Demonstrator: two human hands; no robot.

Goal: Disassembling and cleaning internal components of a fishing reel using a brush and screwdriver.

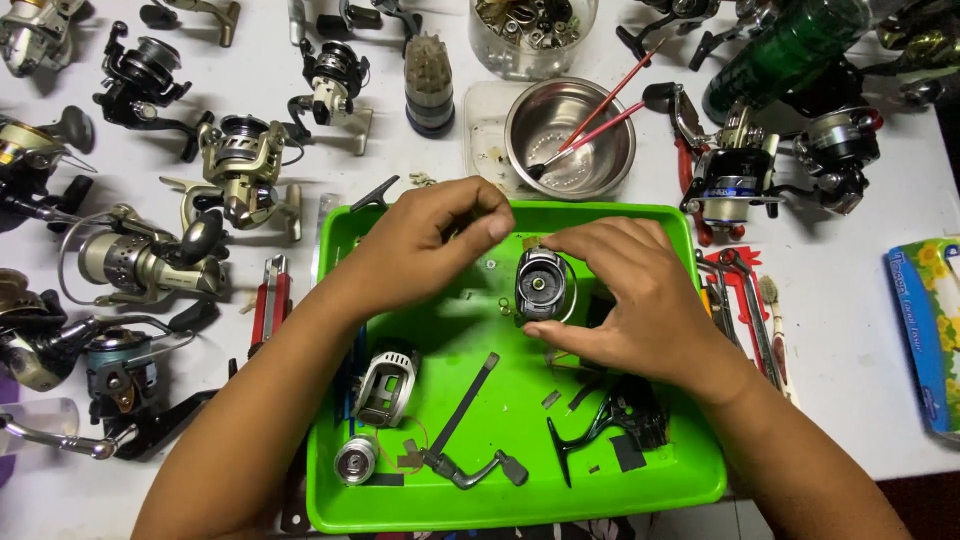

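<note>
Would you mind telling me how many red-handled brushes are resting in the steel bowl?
2. Both red-handled brushes lean side by side in the steel bowl behind the green tray, bristles down, handles pointing up and right. None seem hidden.

place: likely reel-repair workshop | signs: many fishing reels, green parts tray, tools

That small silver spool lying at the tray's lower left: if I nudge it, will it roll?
Probably not now: the silver spool seems to sit on its flat end in the green tray. Tipped sideways, its round shape would likely roll. It looks like metal, so probably stiff and smooth to grip.
</note>
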